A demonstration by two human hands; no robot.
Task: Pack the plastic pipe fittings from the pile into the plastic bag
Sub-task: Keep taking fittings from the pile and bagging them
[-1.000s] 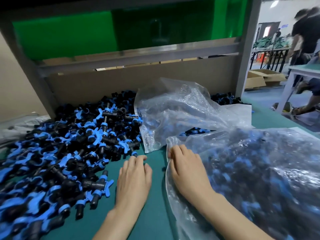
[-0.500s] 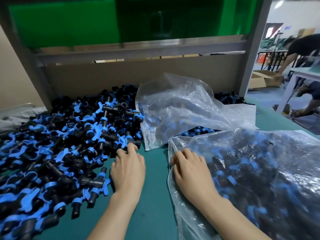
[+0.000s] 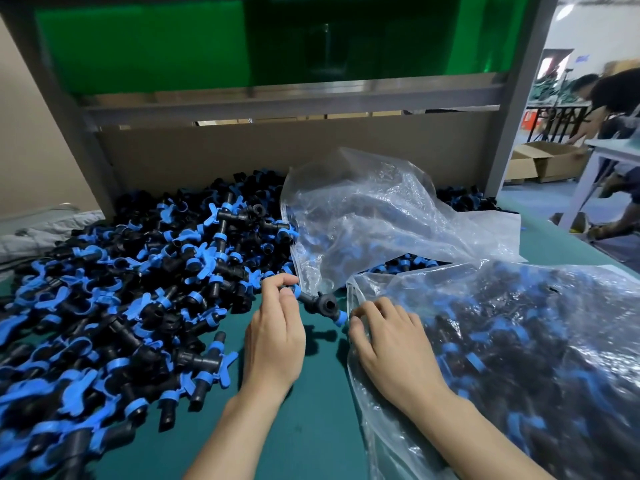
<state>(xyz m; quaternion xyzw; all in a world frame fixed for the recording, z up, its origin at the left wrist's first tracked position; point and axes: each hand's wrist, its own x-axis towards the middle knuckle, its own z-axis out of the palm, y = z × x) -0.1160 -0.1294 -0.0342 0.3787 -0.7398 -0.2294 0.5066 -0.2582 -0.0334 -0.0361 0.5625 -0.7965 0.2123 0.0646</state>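
Observation:
A big pile of black and blue plastic pipe fittings (image 3: 138,289) covers the left of the green table. My left hand (image 3: 273,337) pinches one black tee fitting (image 3: 320,303) by its blue end and holds it just above the table, at the pile's right edge. The fitting's other blue end touches the fingertips of my right hand (image 3: 388,344), which lies on the mouth of a clear plastic bag (image 3: 519,358) full of fittings and pinches its edge.
A second, crumpled clear bag (image 3: 374,216) lies behind the hands over more fittings. A cardboard wall (image 3: 277,147) and grey metal frame (image 3: 86,133) close the back. The table's right edge (image 3: 568,237) drops to an aisle where people and cardboard boxes (image 3: 543,161) are.
My left hand reached into the pile's edge, took a tee fitting and carried it right toward the bag's mouth. My right hand stayed on the bag, its fingers curling at the edge.

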